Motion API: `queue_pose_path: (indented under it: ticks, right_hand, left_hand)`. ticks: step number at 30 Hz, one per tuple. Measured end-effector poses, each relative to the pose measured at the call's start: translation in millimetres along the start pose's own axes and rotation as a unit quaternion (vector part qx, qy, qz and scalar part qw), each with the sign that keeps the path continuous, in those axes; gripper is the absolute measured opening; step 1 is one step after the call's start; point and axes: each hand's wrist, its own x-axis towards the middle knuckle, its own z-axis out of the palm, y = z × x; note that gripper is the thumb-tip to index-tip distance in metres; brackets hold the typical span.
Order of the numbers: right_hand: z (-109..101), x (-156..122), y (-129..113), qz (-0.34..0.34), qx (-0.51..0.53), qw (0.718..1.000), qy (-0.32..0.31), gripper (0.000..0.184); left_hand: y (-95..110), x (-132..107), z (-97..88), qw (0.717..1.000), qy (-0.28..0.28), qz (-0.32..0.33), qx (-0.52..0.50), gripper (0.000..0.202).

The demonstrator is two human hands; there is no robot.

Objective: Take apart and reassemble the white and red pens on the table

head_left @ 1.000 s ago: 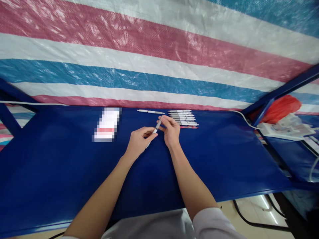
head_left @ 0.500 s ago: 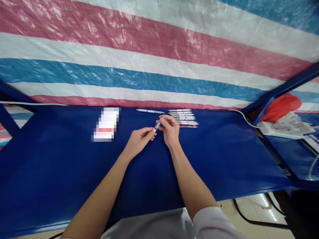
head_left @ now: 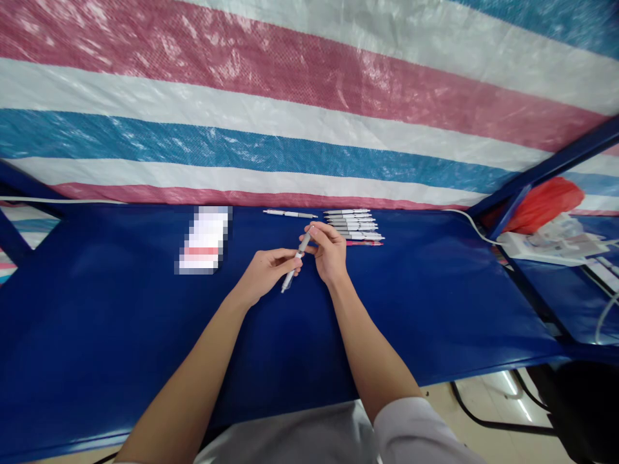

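Over the middle of the blue table [head_left: 120,335], both my hands hold one white and grey pen [head_left: 293,270], tilted with its lower tip toward me. My left hand [head_left: 268,269] pinches its lower half. My right hand [head_left: 330,251] pinches its upper end with closed fingers. Just beyond my right hand lies a neat row of several white pens [head_left: 352,222], with a red pen [head_left: 365,243] at its near edge. A single white pen [head_left: 290,213] lies apart, left of the row.
A blurred white and red packet [head_left: 203,240] lies on the table to the left. A striped tarp [head_left: 309,109] hangs behind. To the right, a white cable [head_left: 471,225] leads toward a second blue surface with a red bag [head_left: 546,203] and papers.
The pen has slid down through my left hand, so its lower tip now sticks out below the fingers. Both hands have stayed in about the same place.
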Motion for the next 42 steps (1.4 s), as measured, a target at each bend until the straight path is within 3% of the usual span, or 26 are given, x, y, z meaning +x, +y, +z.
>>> queue_pose_path:
  ticks: [5,18,21,36,42]
  right_hand:
    - [0,0,-2,0.005,0.017,1.000,-0.022,0.018]
    - [0,2,1,-0.018,0.003,0.999,0.031,0.023]
    - [0,2,1,-0.018,-0.019,0.999,0.037,0.025]
    - [-2,1,-1,0.000,0.000,1.000,0.003,0.021]
    - [-2,2,0,-0.009,-0.008,1.000,0.014,0.021]
  left_hand:
    - [1,-1,1.1,0.999,0.027,-0.011,-0.030,0.034]
    - [0,0,10.3,0.990,0.110,0.061,0.057,0.030]
    - [1,0,10.6,0.990,0.108,0.071,0.053,0.030]
    - [5,-3,-1.0,0.996,0.006,-0.046,-0.076,0.034]
    - [8,-1,4.5,0.998,0.048,-0.004,-0.043,0.037]
